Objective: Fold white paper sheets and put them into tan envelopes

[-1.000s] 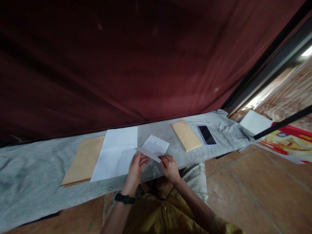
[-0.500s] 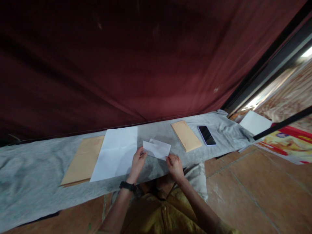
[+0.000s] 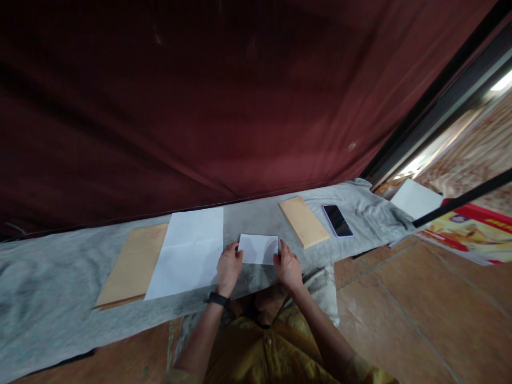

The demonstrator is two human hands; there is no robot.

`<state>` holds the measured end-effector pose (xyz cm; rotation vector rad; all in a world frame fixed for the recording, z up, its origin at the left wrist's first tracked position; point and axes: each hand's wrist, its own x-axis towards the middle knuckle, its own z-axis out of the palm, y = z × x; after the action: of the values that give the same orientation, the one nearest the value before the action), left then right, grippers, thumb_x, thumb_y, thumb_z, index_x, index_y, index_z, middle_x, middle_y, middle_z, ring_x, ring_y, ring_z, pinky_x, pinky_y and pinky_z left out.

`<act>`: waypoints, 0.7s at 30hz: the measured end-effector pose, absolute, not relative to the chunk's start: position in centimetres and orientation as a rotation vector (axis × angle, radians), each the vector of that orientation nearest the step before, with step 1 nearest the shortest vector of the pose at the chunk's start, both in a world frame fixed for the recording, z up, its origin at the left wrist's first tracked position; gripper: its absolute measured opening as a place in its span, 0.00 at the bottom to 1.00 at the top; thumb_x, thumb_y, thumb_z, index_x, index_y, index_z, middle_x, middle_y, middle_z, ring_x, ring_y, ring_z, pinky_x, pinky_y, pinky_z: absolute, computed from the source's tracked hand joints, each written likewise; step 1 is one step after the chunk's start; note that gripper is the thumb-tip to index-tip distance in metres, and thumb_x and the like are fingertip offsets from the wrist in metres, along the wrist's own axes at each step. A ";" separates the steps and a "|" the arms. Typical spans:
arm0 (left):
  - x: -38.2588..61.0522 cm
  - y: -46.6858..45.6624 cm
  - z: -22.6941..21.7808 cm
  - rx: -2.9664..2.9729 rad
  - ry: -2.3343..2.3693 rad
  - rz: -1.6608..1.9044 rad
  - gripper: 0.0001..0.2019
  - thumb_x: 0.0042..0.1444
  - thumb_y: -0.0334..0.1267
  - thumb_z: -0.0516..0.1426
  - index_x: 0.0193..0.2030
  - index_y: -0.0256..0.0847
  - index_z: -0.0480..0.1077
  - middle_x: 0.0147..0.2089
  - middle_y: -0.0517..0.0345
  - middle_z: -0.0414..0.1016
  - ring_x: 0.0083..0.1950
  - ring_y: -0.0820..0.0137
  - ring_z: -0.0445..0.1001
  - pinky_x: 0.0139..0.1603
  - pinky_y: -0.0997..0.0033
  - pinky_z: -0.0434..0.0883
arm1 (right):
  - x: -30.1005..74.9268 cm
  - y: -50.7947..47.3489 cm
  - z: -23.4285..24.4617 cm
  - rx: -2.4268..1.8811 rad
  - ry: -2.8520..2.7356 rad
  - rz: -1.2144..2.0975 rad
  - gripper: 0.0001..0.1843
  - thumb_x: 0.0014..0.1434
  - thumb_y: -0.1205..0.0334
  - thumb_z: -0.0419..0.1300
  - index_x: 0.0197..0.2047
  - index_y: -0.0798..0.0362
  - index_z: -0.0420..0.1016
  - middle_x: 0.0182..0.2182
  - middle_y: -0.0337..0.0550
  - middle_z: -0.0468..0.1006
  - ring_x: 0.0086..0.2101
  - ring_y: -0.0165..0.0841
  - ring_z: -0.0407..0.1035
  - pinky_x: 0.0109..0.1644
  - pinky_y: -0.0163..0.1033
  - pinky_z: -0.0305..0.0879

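Note:
A small folded sheet of white paper (image 3: 258,249) lies level in front of me, between my two hands. My left hand (image 3: 229,266), with a dark band on its wrist, is closed on the paper's left edge. At the right edge, my right hand (image 3: 288,265) pinches the paper between thumb and fingers. Just left of my left hand is a larger white sheet of paper (image 3: 186,253). It lies beside a stack of brown envelopes (image 3: 132,264). To the right of my right hand is another brown envelope stack (image 3: 304,222).
A phone (image 3: 338,220) with a pale purple edge lies right of the envelopes. Grey cloth (image 3: 52,288) covers the long narrow surface. A dark red curtain (image 3: 224,117) hangs behind it. Tiled floor (image 3: 400,304) and a red and yellow printed box (image 3: 476,229) are at the right.
The folded paper, earlier tilted with its layers apart, now lies flat as one neat rectangle. My hands have shifted slightly around its two ends.

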<state>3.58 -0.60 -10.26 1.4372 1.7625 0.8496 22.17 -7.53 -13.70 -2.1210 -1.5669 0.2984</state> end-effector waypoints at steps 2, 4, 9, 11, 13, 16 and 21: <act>3.7 -1.2 -10.3 1.446 1.793 0.855 0.11 0.52 0.27 0.62 0.41 0.46 0.77 0.28 0.57 0.75 0.40 0.60 0.77 0.47 0.67 0.67 | 22.1 -7.5 -13.7 -2.154 -1.598 0.286 0.24 0.67 0.62 0.53 0.65 0.54 0.63 0.51 0.58 0.78 0.44 0.43 0.77 0.50 0.45 0.67; 3.8 -1.9 -10.3 1.450 1.797 0.902 0.13 0.52 0.27 0.62 0.43 0.46 0.77 0.33 0.54 0.77 0.43 0.59 0.77 0.47 0.67 0.67 | 22.0 -7.5 -13.7 -2.169 -1.617 0.283 0.20 0.68 0.60 0.54 0.61 0.54 0.67 0.48 0.57 0.78 0.43 0.42 0.77 0.50 0.45 0.66; 3.8 -2.6 -10.8 1.451 1.740 1.016 0.16 0.52 0.27 0.62 0.47 0.46 0.77 0.37 0.53 0.77 0.40 0.60 0.76 0.46 0.67 0.69 | 22.2 -7.6 -14.0 -2.120 -1.608 0.285 0.14 0.65 0.61 0.57 0.53 0.53 0.71 0.46 0.54 0.77 0.43 0.42 0.75 0.50 0.45 0.66; 3.5 -2.3 -11.2 1.458 1.722 1.004 0.17 0.51 0.27 0.62 0.48 0.44 0.77 0.32 0.57 0.73 0.36 0.62 0.74 0.45 0.65 0.70 | 22.4 -7.6 -14.1 -2.042 -1.576 0.310 0.13 0.64 0.62 0.58 0.52 0.53 0.72 0.45 0.53 0.77 0.43 0.42 0.75 0.48 0.45 0.68; 3.2 -2.0 -11.6 1.460 1.713 1.050 0.18 0.50 0.26 0.61 0.48 0.44 0.77 0.31 0.59 0.70 0.35 0.64 0.72 0.46 0.65 0.71 | 22.5 -7.6 -14.3 -1.925 -1.537 0.356 0.13 0.63 0.63 0.57 0.51 0.52 0.72 0.44 0.51 0.76 0.42 0.41 0.74 0.48 0.44 0.69; 2.9 -1.9 -12.1 1.387 1.665 1.216 0.20 0.49 0.26 0.61 0.49 0.44 0.77 0.40 0.55 0.73 0.39 0.65 0.73 0.48 0.65 0.72 | 22.6 -7.5 -14.4 -1.763 -1.448 0.457 0.13 0.64 0.62 0.55 0.51 0.52 0.72 0.44 0.49 0.75 0.40 0.38 0.74 0.47 0.43 0.72; 3.0 -2.0 -12.0 1.054 1.475 1.285 0.25 0.48 0.29 0.64 0.55 0.45 0.74 0.50 0.53 0.77 0.43 0.67 0.76 0.50 0.67 0.73 | 22.3 -7.0 -14.3 -1.599 -1.212 0.680 0.15 0.63 0.58 0.56 0.52 0.53 0.70 0.42 0.47 0.78 0.39 0.36 0.75 0.47 0.43 0.74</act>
<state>2.96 -2.04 -11.98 1.0536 1.4751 1.2852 22.34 -7.01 -14.27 -1.5988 -1.2121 0.6803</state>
